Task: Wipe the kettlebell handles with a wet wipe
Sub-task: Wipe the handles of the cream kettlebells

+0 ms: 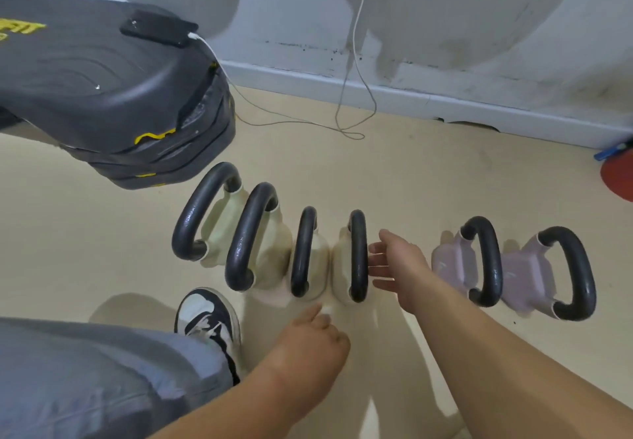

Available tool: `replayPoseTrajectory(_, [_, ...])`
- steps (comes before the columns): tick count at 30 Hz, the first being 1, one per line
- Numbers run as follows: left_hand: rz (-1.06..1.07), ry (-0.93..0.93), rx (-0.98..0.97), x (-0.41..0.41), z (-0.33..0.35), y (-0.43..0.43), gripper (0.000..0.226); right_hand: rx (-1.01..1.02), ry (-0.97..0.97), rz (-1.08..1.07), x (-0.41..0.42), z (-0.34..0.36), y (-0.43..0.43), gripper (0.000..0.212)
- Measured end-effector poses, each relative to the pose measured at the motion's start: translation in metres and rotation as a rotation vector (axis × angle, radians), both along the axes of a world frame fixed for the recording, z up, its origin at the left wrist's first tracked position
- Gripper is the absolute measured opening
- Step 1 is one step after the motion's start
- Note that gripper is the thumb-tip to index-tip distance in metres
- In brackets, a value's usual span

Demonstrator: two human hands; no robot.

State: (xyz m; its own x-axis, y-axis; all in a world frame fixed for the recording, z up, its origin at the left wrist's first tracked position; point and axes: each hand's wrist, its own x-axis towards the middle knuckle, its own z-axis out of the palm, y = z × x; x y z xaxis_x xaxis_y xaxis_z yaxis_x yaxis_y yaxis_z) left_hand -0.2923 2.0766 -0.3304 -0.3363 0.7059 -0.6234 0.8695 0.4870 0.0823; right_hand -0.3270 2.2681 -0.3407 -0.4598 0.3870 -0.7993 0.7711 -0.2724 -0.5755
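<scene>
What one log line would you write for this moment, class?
phase: approach | right hand: open, fingers beside fourth-from-left kettlebell handle | left hand: curled, low in front of row, contents unclear

I read the kettlebell handles (pixel 251 233) as black coated metal, finely pebbled, with a dull sheen. The cream bodies (pixel 274 257) and the lilac bodies (pixel 452 264) at the row's right end look like smooth, satin plastic. Under the row, the floor (pixel 411 181) is smooth and faintly glossy. Left of the row, the padded bench (pixel 102 79) looks like matt vinyl and the trousers (pixel 85 370) like soft grey cloth.
</scene>
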Motion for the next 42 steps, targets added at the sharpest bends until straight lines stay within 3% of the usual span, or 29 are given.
replayPoseTrajectory(1, [0.194, -0.063, 0.044, -0.003, 0.000, -0.008, 0.045, 0.011, 0.007, 0.003, 0.000, 0.002, -0.003, 0.040])
replayPoseTrajectory(4, [0.941, -0.136, 0.437, -0.011, 0.006, -0.008, 0.027, 0.024, 0.042, -0.016, 0.001, 0.003, -0.007, 0.042])
replayPoseTrajectory(6, [1.308, -0.199, 0.647, -0.018, 0.012, 0.009, 0.020, 0.025, 0.066, -0.037, 0.004, 0.001, -0.006, 0.039])
replayPoseTrajectory(9, [1.583, -0.482, 0.760, -0.025, 0.022, 0.044, 0.023, 0.028, 0.111, -0.054, 0.007, -0.002, -0.005, 0.035])
replayPoseTrajectory(13, [1.849, -0.797, 0.706, -0.033, 0.040, 0.077, 0.033, 0.018, 0.159, -0.013, -0.007, 0.000, -0.003, 0.039])
replayPoseTrajectory(15, [1.805, -0.712, 0.791, -0.049, 0.049, 0.082, 0.025, 0.009, 0.165, 0.024, -0.018, 0.003, -0.002, 0.035])
replayPoseTrajectory(19, [1.659, -0.510, 0.894, -0.076, 0.054, 0.067, 0.034, -0.015, 0.127, 0.087, -0.028, 0.004, -0.003, 0.040])
replayPoseTrajectory(22, [1.651, -0.701, 0.655, -0.058, 0.040, 0.065, 0.025, -0.043, 0.097, 0.107, -0.030, 0.002, 0.001, 0.047])
replayPoseTrajectory(23, [1.642, -0.782, 0.594, -0.050, 0.035, 0.068, 0.031, -0.042, 0.092, 0.122, -0.031, 0.002, 0.003, 0.046])
replayPoseTrajectory(33, [1.708, -0.915, 0.578, -0.042, 0.011, 0.117, 0.053, 0.047, 0.038, 0.089, -0.030, -0.002, 0.026, 0.033])
replayPoseTrajectory(35, [1.704, -0.896, 0.598, -0.042, 0.015, 0.128, 0.046, 0.077, 0.045, 0.100, -0.027, -0.001, 0.037, 0.037])
replayPoseTrajectory(38, [1.698, -0.865, 0.618, -0.037, 0.023, 0.140, 0.014, 0.099, 0.052, 0.135, -0.021, -0.001, 0.048, 0.051])
replayPoseTrajectory(42, [1.661, -0.864, 0.647, -0.034, 0.032, 0.154, 0.014, 0.155, 0.081, 0.101, -0.012, 0.002, 0.068, 0.046])
